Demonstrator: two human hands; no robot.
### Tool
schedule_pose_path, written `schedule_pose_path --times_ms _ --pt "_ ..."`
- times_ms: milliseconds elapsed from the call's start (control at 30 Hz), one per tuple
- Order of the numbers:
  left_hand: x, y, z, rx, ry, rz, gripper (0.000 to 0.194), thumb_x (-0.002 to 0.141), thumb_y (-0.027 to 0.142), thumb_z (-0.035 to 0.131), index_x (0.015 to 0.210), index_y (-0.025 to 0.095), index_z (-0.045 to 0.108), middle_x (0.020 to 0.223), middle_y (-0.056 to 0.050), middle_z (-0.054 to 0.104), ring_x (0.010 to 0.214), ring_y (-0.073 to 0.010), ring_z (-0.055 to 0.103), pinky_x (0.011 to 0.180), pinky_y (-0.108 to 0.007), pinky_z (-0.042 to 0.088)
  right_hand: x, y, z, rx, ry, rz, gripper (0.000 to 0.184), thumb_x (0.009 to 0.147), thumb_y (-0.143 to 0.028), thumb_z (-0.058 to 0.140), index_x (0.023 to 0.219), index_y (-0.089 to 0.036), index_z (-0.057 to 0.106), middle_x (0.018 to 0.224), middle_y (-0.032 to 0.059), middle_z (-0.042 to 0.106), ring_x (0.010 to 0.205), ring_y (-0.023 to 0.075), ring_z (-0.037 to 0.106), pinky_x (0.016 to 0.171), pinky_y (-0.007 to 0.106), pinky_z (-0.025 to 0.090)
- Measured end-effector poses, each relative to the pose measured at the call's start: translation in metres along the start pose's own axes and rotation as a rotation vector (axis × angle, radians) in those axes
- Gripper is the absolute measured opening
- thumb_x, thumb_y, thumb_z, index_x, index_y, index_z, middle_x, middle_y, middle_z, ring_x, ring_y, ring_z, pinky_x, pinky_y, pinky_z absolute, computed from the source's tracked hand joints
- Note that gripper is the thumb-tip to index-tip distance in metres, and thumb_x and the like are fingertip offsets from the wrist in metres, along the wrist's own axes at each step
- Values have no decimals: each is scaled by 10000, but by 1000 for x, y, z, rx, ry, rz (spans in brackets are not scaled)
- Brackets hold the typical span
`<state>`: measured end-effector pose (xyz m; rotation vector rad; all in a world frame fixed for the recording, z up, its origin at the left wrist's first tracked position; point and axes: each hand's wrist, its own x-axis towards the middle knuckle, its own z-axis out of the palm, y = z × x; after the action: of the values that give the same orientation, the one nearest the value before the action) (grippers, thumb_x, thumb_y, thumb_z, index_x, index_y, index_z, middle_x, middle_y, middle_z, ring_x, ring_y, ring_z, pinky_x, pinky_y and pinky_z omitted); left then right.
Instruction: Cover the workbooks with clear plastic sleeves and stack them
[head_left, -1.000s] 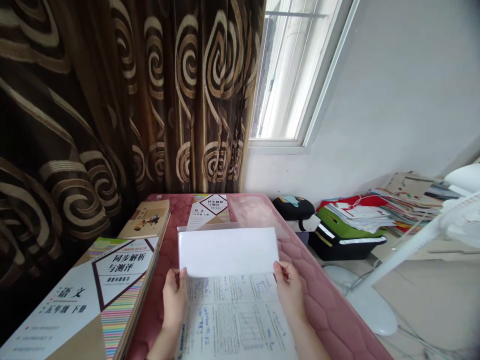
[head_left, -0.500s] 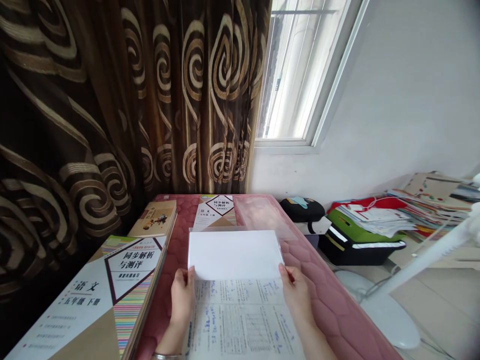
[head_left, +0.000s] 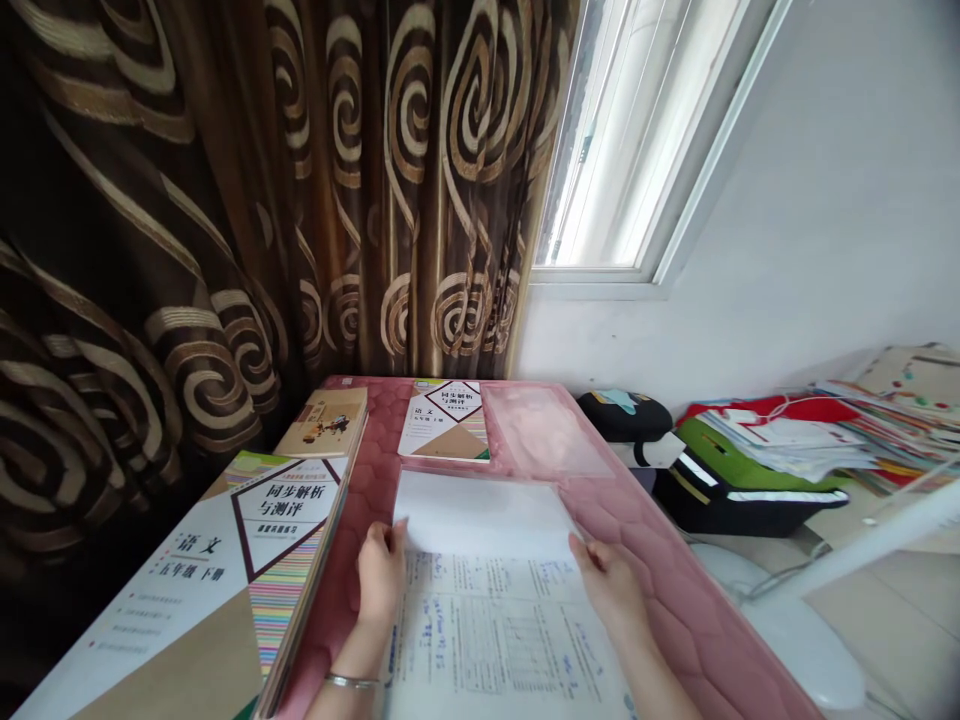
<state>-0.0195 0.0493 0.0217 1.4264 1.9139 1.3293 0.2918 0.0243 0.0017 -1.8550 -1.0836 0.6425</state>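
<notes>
In front of me a blank white sheet (head_left: 480,515) lies across the top of a printed worksheet (head_left: 499,635) with blue handwriting. A thin clear plastic edge shows along the white sheet's far side. My left hand (head_left: 381,572) is closed on the sheet's left edge, thumb on top. At the right edge, my right hand (head_left: 606,578) pinches it the same way. Whether the white part is a separate sheet or a folded one, I cannot tell. Beyond it a workbook (head_left: 446,422) lies beside a clear plastic book cover (head_left: 547,430).
Everything rests on a pink quilted mattress (head_left: 682,610). A stack of workbooks (head_left: 202,570) stands on the left, a tan book (head_left: 322,422) behind it. A patterned curtain (head_left: 420,200) hangs at the back. On the right are a black-green box (head_left: 742,495), papers and a white fan (head_left: 825,640).
The view has turned a little, so everything sits further right. The white sheet is tilted flatter, and more of the workbook beyond it shows. Both hands keep their hold.
</notes>
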Motion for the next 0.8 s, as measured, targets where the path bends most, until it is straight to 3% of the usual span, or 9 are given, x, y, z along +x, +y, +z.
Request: schedule_pose_path --times_ms 300,667,800 --pt "-2 1 -6 41 -25 -44 327 754 537 434 582 261 398 554 -39 590 543 -199 557 579 -309 401 5 1 2 -71 7 2 447 711 -639 447 617 -229 597 618 62 688 653 257 652 552 313 440" --pt "1 0 1 153 -36 -38 261 806 449 431 626 265 388 625 -73 624 635 -245 626 629 -324 420 5 -7 4 -73 62 -58 430 709 -616 452 519 -243 545 533 75 655 571 261 626 508 322 408" --pt "0 -2 0 120 -41 0 299 818 507 376 643 266 396 630 -75 624 612 -246 614 599 -326 412 4 -4 2 14 29 -5 439 695 -625 479 655 -219 641 637 75 701 651 273 663 556 327 454"
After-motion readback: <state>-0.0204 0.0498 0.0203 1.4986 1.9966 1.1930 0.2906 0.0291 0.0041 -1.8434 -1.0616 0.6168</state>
